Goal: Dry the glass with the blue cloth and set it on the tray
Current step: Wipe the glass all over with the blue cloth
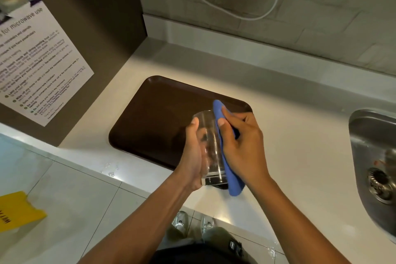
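A clear drinking glass (211, 146) is held tilted in the air, its mouth pointing away from me, above the near right corner of the dark brown tray (154, 113). My left hand (192, 152) grips the glass along its left side. My right hand (240, 146) presses the blue cloth (227, 161) flat against the glass's right side, with the cloth hanging down past the glass base. Nothing stands on the tray.
The tray lies on a cream countertop (289, 135). A steel sink (377, 165) with a drain is at the right. Water drops (110, 169) sit on the counter's front edge. A wall notice (36, 55) is at the left, a white cable (235, 6) on the tiled wall.
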Demonstrator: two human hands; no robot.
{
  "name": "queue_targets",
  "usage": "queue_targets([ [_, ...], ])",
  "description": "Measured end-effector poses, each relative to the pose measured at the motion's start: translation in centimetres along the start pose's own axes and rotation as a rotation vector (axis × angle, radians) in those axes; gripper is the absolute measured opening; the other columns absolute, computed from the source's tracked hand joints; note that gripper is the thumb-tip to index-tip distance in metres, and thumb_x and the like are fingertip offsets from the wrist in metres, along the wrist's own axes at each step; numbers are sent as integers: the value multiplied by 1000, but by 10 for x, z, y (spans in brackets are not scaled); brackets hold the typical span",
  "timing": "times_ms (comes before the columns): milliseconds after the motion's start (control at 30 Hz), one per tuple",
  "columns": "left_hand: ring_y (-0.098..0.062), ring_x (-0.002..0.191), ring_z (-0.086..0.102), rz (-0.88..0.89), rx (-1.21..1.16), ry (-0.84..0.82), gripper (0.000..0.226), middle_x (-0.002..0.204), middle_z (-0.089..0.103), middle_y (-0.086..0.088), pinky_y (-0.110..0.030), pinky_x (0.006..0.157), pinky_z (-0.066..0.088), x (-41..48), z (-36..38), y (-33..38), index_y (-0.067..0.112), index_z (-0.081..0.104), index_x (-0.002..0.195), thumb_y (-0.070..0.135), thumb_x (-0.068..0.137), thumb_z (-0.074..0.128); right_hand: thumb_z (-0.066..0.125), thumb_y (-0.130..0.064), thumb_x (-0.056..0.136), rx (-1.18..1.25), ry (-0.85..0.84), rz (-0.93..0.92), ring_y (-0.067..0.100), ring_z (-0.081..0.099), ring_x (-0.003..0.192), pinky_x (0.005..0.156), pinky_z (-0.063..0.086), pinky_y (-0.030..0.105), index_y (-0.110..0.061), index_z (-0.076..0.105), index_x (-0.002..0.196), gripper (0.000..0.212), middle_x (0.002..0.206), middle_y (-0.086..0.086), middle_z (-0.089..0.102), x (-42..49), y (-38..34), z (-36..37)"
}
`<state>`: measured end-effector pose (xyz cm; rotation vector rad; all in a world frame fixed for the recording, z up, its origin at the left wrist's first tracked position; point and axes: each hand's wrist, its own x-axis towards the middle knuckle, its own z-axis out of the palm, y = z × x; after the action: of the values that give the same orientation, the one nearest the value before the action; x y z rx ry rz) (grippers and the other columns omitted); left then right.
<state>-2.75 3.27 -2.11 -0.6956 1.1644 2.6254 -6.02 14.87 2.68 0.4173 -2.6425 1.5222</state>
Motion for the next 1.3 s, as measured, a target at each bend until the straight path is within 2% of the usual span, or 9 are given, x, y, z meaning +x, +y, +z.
queue_targets([
  [167,-30,88,74,53,50,112,76,102,74,-20,-41,72,60,11,-10,24,12,69,108,75,95,29,56,-35,98,-83,-142,-199,1,52,101,85,42,7,-27,60,135,39,111,-7,49,-40,5,-1],
  [333,-32,96,74,-42,-20,17,83,109,74,-21,-43,78,60,8,-3,7,11,73,118,78,92,32,57,-35,98,-41,-47,21,-3,54,99,82,42,5,-30,64,129,33,105,-7,53,-16,6,-1],
  [533,-24,73,77,69,74,177,79,100,72,-18,-35,59,61,20,-17,24,11,67,114,78,93,28,55,-37,100,-108,-142,-177,0,52,102,88,41,7,-27,61,134,36,113,-9,49,-57,8,-4],
  [633,-26,73,76,-11,12,102,82,86,75,-16,-37,63,61,16,-11,16,13,77,95,80,90,32,53,-38,97,-41,-88,-50,-2,54,99,84,41,4,-24,63,131,38,111,-1,54,-35,4,-1],
  [700,-24,70,76,-20,-39,50,82,78,77,-13,-36,61,62,18,-11,13,14,81,85,78,93,29,53,-39,98,-104,-89,-118,2,54,100,87,42,6,-22,63,133,39,116,1,54,-33,-1,2],
  [800,-23,70,78,64,36,129,75,91,77,-16,-34,57,62,22,-17,20,13,70,102,74,96,28,53,-40,99,-202,-159,-259,8,53,105,90,46,14,-25,61,135,40,120,0,54,-54,9,-2],
  [1000,-33,102,73,1,-40,-26,76,112,74,-21,-42,81,59,9,3,-3,10,70,124,70,98,33,58,-32,98,-118,-38,-63,1,54,97,83,43,7,-26,65,128,32,109,-3,53,-2,2,-1],
  [1167,-23,72,74,56,-40,23,75,82,71,-14,-35,64,61,16,-9,15,14,75,89,72,97,28,58,-37,98,-130,-169,-219,2,52,100,88,43,10,-26,63,131,36,114,-3,53,-39,6,-2],
  [1300,-33,94,75,7,47,12,76,108,76,-20,-41,76,60,5,-3,-3,14,73,119,75,93,37,57,-36,98,-82,-12,-44,-4,53,97,82,45,10,-26,67,126,31,106,-5,55,-3,5,-3],
])
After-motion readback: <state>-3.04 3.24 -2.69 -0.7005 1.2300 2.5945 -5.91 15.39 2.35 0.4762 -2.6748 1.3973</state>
